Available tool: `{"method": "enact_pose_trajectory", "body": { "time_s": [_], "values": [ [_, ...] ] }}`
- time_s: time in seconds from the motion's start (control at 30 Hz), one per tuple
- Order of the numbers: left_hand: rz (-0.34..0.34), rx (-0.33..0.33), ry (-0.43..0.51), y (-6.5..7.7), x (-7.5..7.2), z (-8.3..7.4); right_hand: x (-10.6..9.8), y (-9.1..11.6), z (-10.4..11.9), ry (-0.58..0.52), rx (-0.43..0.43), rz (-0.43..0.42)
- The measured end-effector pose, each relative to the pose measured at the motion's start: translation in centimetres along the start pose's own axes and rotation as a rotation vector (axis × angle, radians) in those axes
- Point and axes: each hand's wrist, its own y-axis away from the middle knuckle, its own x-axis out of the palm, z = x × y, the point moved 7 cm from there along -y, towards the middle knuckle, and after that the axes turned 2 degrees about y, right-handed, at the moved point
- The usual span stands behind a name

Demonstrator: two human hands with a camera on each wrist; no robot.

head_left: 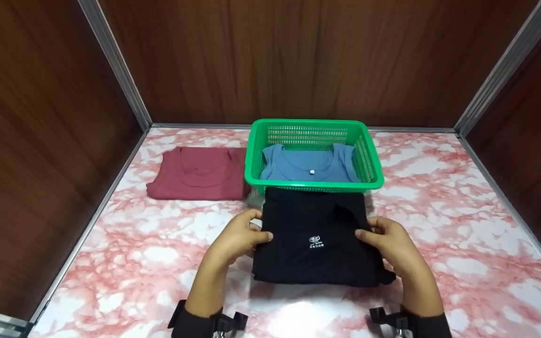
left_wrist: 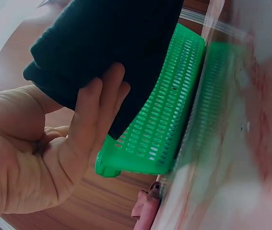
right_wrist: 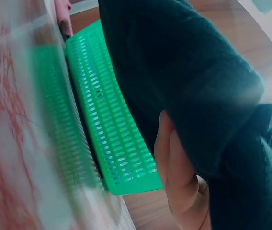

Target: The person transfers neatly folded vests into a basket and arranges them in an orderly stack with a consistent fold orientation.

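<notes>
A folded black shirt (head_left: 317, 220) with a small white print is held up off the table, its far edge right at the front of the green basket (head_left: 315, 184). On its left side my left hand (head_left: 240, 237) grips the edge, thumb on top and fingers underneath. My right hand (head_left: 390, 239) holds the opposite edge the same way. From below, the left wrist view shows the fingers (left_wrist: 102, 98) supporting the dark cloth (left_wrist: 112, 43). Fingers (right_wrist: 174, 163) of the right hand also press under the cloth (right_wrist: 184, 81). Inside the basket lies a folded blue sleeveless top (head_left: 305, 164).
A folded maroon sleeveless top (head_left: 200, 173) lies on the table just left of the basket. The pink-and-white marbled table (head_left: 153, 253) is bounded by brown wood panels (head_left: 298, 61) at the back and both sides, with metal strips (head_left: 125, 70) at the corners.
</notes>
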Motion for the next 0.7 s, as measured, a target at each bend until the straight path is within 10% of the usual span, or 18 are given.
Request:
{"method": "enact_pose_trajectory", "body": {
  "time_s": [0.7],
  "values": [
    [0.082, 0.01, 0.101, 0.34, -0.11, -0.44, -0.35, 0.81, 0.83, -0.094, -0.037, 0.031]
  ]
}}
